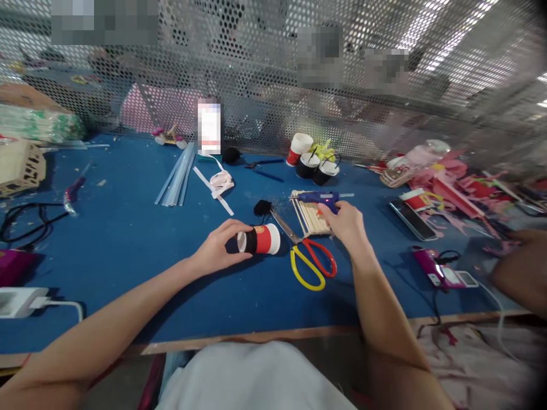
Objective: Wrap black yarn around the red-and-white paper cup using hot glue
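Observation:
My left hand (220, 245) is wrapped round a small red and white paper cup (260, 240) lying on its side on the blue table (128, 256). My right hand (344, 223) reaches onto a bundle of wooden sticks (310, 215), its fingertips touching a blue glue gun (318, 197) that rests across them; the fingers are curled but their grip is unclear. Scissors with a red and a yellow handle (310, 259) lie between my hands, blades pointing towards a black pompom (262, 206).
Clear glue sticks (177, 176), a white ribbon (217, 185), three small cups (311, 159) and blue pliers (262, 167) lie further back. A phone (412, 218), pink paper scraps (453, 182) and another person's arm (519, 273) are at right. A perforated metal screen (273, 74) backs the table.

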### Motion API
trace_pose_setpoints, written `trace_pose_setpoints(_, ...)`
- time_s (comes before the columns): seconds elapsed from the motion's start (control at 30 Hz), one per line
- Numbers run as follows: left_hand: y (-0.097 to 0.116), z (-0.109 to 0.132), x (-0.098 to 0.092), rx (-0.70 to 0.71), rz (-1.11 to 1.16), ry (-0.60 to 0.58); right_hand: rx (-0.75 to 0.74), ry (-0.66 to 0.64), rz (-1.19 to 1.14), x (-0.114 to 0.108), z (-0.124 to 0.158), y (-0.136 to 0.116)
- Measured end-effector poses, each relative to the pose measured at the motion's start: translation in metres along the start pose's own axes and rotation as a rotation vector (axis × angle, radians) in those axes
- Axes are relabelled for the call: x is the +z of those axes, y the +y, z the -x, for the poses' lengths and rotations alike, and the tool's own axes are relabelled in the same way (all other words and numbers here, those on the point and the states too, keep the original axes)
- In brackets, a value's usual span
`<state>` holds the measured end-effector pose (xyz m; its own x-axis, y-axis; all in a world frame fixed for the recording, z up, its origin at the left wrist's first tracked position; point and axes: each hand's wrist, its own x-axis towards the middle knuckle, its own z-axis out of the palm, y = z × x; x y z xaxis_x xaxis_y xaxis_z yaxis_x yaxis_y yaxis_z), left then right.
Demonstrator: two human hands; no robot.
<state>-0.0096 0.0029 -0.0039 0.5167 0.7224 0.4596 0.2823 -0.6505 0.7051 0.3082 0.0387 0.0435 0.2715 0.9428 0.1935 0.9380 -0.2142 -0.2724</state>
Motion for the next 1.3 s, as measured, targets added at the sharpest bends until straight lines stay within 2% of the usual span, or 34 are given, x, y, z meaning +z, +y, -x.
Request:
trace_pose_setpoints(0.1,0.002,0.001,-0.001,0.018,-0.031,-0.011,0.028,-0.028,0.126,0.002,0.001,-0.004)
trace_pose_setpoints(0.2,0.002,0.002,-0.001,0.041,-0.046,-0.028,-0.023,0.036,0.256,-0.003,0.009,-0.014)
trace_pose_setpoints(0.27,0.002,0.003,-0.001,0.049,-0.056,-0.038,-0.092,0.132,0.225,-0.008,0.018,-0.025)
trace_pose_setpoints(0.33,0.003,0.003,-0.002,0.059,-0.064,-0.056,-0.203,0.188,0.084,-0.01,0.031,-0.041)
trace_pose_setpoints(0.4,0.004,0.003,-0.001,0.077,-0.066,-0.085,-0.373,0.072,-0.131,-0.008,0.043,-0.057)
trace_pose_setpoints(0.47,0.005,0.003,-0.001,0.106,-0.068,-0.12,-0.492,-0.148,-0.334,-0.002,0.052,-0.072)
trace_pose_setpoints(0.63,0.009,0.004,0.002,0.169,-0.109,-0.2,-0.466,-0.547,-0.582,0.017,0.055,-0.092)
trace_pose_setpoints(0.73,0.01,0.005,0.002,0.192,-0.125,-0.221,-0.446,-0.667,-0.731,0.021,0.056,-0.096)
trace_pose_setpoints(0.8,0.011,0.005,0.002,0.196,-0.11,-0.217,-0.432,-0.627,-0.838,0.023,0.058,-0.097)
trace_pose_setpoints(0.87,0.011,0.005,0.002,0.176,-0.07,-0.2,-0.396,-0.526,-0.908,0.023,0.059,-0.096)
trace_pose_setpoints(1.0,0.01,0.003,0.002,0.059,0.072,-0.132,-0.336,-0.383,-0.983,0.022,0.057,-0.093)
trace_pose_setpoints(1.2,0.008,0.005,0.006,-0.151,0.248,-0.161,-0.337,-0.343,-0.974,0.021,0.052,-0.089)
trace_pose_setpoints(1.3,0.008,0.007,0.007,-0.194,0.268,-0.201,-0.34,-0.345,-0.934,0.024,0.05,-0.088)
